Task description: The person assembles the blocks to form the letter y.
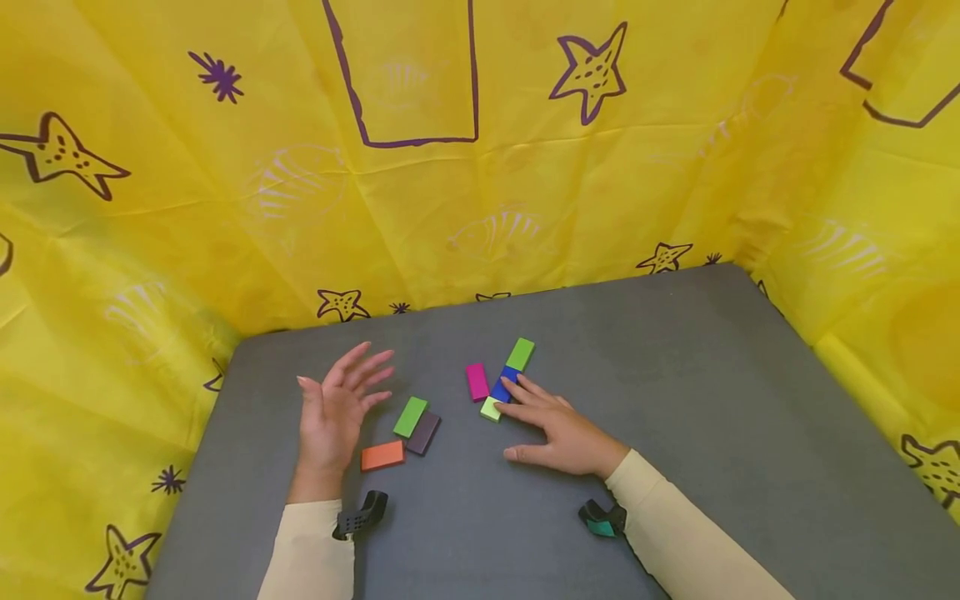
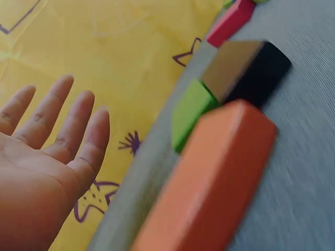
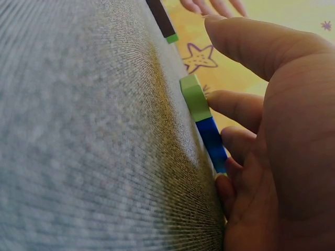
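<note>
My right hand lies with fingers spread over a row of blocks, its fingertips on the light green block and the blue block. Beyond the blue one, in the same slanting line, lies a green block. A magenta block sits just left of this row. Palm turned up and fingers loosely extended, my left hand holds nothing. Nearest to it are a second green block, a dark purple block and an orange block, grouped close together.
The blocks lie on a grey table. Yellow cloth printed with starfish and fish hangs behind the table and along its sides. Each wrist wears a dark strap, the left strap and the right strap.
</note>
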{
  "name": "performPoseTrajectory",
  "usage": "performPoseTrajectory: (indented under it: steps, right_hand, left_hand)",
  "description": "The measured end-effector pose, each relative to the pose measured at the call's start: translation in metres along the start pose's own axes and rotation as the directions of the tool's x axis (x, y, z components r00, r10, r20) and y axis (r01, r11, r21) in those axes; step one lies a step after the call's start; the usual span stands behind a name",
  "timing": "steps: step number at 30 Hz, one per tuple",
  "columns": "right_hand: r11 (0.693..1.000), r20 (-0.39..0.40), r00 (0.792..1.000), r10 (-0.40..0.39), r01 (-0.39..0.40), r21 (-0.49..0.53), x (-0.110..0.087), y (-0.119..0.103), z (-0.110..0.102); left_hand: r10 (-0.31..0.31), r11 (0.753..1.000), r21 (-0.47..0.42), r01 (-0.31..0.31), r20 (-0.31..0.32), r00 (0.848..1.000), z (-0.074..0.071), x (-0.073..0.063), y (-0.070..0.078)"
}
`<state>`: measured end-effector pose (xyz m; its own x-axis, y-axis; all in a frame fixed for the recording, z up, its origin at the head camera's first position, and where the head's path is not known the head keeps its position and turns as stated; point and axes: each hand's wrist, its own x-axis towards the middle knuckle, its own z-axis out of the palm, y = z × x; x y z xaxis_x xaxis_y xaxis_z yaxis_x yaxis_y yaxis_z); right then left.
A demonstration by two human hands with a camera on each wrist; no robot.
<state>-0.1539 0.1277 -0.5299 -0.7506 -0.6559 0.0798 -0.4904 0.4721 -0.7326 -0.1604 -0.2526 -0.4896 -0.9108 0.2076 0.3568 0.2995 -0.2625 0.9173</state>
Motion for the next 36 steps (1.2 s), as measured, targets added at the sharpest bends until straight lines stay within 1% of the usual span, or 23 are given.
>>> performPoseTrajectory:
  steps: [2, 4, 6, 9, 11, 15, 17, 19, 22, 26, 29, 31, 35, 36]
  right_hand:
    - [1.000, 0.003, 1.000, -0.001, 0.001, 0.004, 0.000, 0.000, 0.001]
    - [1.000, 0.007, 1.000, -0.001, 0.001, 0.010, 0.000, -0.001, 0.002]
    - [1.000, 0.010, 1.000, 0.001, -0.001, 0.016, 0.000, -0.002, 0.002]
    - [1.000, 0.008, 1.000, 0.004, -0.004, 0.015, 0.000, -0.002, 0.002]
    - [1.000, 0.006, 1.000, 0.005, -0.005, 0.011, 0.000, -0.002, 0.002]
    - [1.000, 0.010, 1.000, 0.006, -0.006, 0.008, 0.000, -0.001, 0.002]
    - [1.000, 0.013, 1.000, 0.009, -0.009, 0.006, 0.000, -0.001, 0.002]
    - [1.000, 0.015, 1.000, 0.013, -0.013, 0.006, 0.000, -0.001, 0.002]
    - [1.000, 0.014, 1.000, 0.016, -0.016, 0.008, -0.001, -0.001, 0.000]
    - [1.000, 0.013, 1.000, 0.011, -0.011, 0.009, -0.001, -0.002, -0.001]
    - [1.000, 0.014, 1.000, 0.013, -0.013, 0.003, -0.001, -0.002, -0.002]
    - [1.000, 0.014, 1.000, 0.015, -0.015, 0.001, -0.001, -0.001, -0.002]
    - [1.000, 0.014, 1.000, 0.015, -0.015, -0.002, -0.001, -0.001, -0.002]
    - [1.000, 0.014, 1.000, 0.015, -0.015, -0.001, -0.001, -0.001, -0.002]
  left_hand:
    - [-0.017, 1.000, 0.013, 0.018, -0.003, 1.000, -0.005, -0.007, -0.001]
    - [-0.051, 0.998, 0.043, 0.051, -0.015, 0.999, -0.010, -0.014, -0.002]
    - [-0.084, 0.994, 0.072, 0.086, -0.036, 0.996, -0.014, -0.022, -0.003]
    - [-0.113, 0.988, 0.102, 0.118, -0.048, 0.992, -0.017, -0.033, -0.004]
    - [-0.122, 0.984, 0.123, 0.127, -0.043, 0.992, -0.018, -0.040, -0.004]
    - [-0.131, 0.977, 0.171, 0.130, -0.004, 0.991, -0.020, -0.054, -0.003]
    - [-0.136, 0.971, 0.198, 0.131, 0.007, 0.991, -0.020, -0.058, -0.002]
    - [-0.143, 0.965, 0.221, 0.137, 0.012, 0.990, -0.021, -0.061, -0.001]
    - [-0.156, 0.963, 0.230, 0.144, 0.031, 0.987, -0.022, -0.062, -0.001]
    - [-0.162, 0.972, 0.185, 0.143, 0.093, 0.982, -0.025, -0.062, -0.001]
    - [-0.172, 0.976, 0.153, 0.152, 0.126, 0.977, -0.026, -0.063, -0.003]
    - [-0.191, 0.973, 0.158, 0.170, 0.126, 0.974, -0.026, -0.063, -0.003]
    - [-0.240, 0.958, 0.190, 0.216, 0.115, 0.964, -0.025, -0.065, -0.004]
    - [-0.247, 0.955, 0.196, 0.221, 0.122, 0.961, -0.024, -0.065, -0.004]
